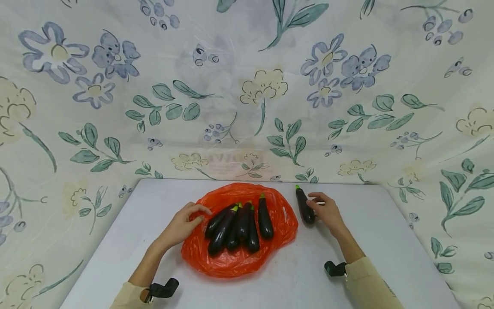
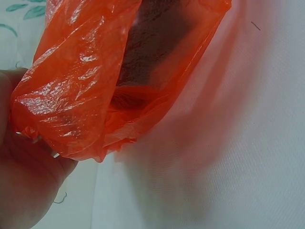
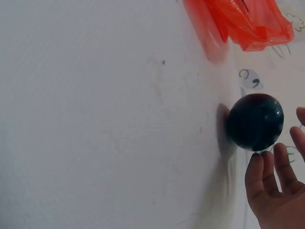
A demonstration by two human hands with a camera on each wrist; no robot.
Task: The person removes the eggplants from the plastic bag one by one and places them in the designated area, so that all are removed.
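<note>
Several dark purple eggplants (image 1: 221, 235) with green stem ends lie grouped on a spread red plastic bag (image 1: 231, 268). My left hand (image 1: 185, 225) is at the bag's left edge, fingers bent loosely over it, thumb and forefinger apart beside the nearest eggplant. In the left wrist view, the bag hides most of those fingers. To the right of the bag, a single eggplant (image 1: 304, 206) lies on the white table, stem end pointing away. My right hand (image 1: 326, 212) is beside it, fingertips right at its side. The right wrist view shows its round end (image 3: 256, 122) near spread, relaxed fingers.
The white table (image 1: 308, 274) has its back edge against a hanging floral cloth (image 1: 262, 141). Black wrist cameras sit on both forearms, the left one (image 1: 164, 288) low over the table and the right one (image 1: 335, 269) beside the sleeve.
</note>
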